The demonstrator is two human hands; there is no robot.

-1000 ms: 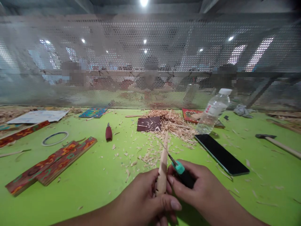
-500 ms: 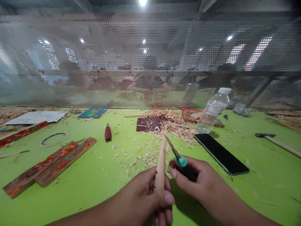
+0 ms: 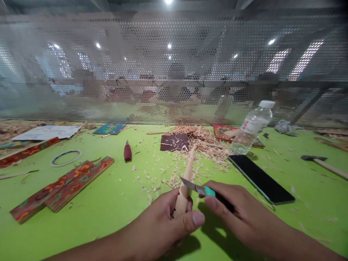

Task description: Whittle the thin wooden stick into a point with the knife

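Observation:
My left hand [image 3: 170,221] is closed round the lower end of a pale, tapered wooden stick [image 3: 187,174], its narrow tip pointing away from me. In my right hand [image 3: 233,210] is a utility knife [image 3: 208,191] with a black and teal handle. Its blade lies across the stick just above my left fingers; whether it bites into the wood I cannot tell. Beyond the stick's tip lie a heap of wood shavings [image 3: 214,149] and a dark brown sheet [image 3: 174,142] with shavings on it.
On the green table [image 3: 108,203] are painted wooden strips [image 3: 78,185], a tape roll [image 3: 66,158] and a red-handled carving knife [image 3: 127,152] to the left. A phone [image 3: 261,179], a plastic bottle [image 3: 251,127] and a hammer [image 3: 326,165] lie or stand right. A perforated screen [image 3: 152,108] closes the back.
The knife blade has come down from near the stick's tip toward my left hand and turned to point left across the wood. The view has shifted slightly.

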